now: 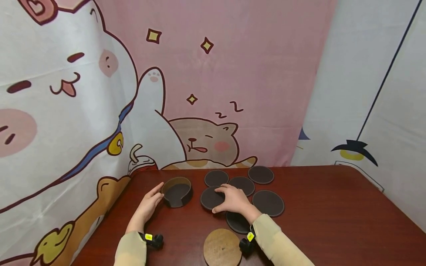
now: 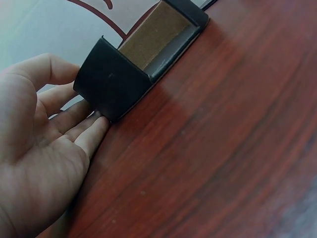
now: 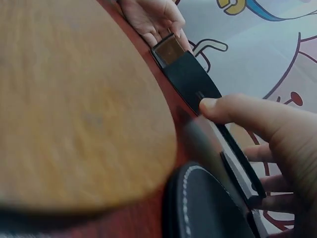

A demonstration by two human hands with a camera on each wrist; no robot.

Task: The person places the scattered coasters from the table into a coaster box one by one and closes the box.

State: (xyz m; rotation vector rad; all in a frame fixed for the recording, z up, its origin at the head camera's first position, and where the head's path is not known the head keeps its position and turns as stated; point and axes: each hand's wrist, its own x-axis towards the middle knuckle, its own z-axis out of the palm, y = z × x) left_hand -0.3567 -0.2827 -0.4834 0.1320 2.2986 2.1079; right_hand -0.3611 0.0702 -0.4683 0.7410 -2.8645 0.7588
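Note:
A round black coaster holder (image 1: 177, 199) with a brown inner wall and a notch in its front stands on the table. My left hand (image 1: 149, 203) touches its left side; the left wrist view shows the fingers (image 2: 91, 136) fairly straight against the holder's outer wall. To the right, my right hand (image 1: 234, 199) pinches a black coaster (image 1: 210, 198), thumb on the near edge and fingers on the far one. In the right wrist view this coaster is seen edge-on, partly blurred. Another black coaster (image 1: 237, 222) lies under the right wrist, partly hidden.
More black coasters lie around the right hand: one at the back left (image 1: 216, 178), one behind the hand (image 1: 244, 184), one at the back right (image 1: 261, 174) and one at the right (image 1: 268, 203). A round wooden disc (image 1: 221, 245) lies near the front. A printed cloth (image 1: 266, 92) hangs behind the table.

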